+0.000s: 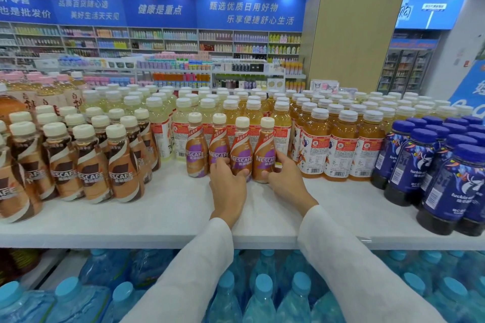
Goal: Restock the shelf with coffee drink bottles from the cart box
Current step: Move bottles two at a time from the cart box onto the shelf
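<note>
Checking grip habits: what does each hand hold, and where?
Left hand grips the third purple-label bottle from the left by its lower body; right hand grips the fourth bottle likewise.

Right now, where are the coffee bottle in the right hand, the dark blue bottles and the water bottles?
coffee bottle [263, 158], head view: on its label, beside the right hand [287, 178].
dark blue bottles [446, 191], head view: on a front bottle's label.
water bottles [263, 283], head view: on one bottle's blue cap.
</note>
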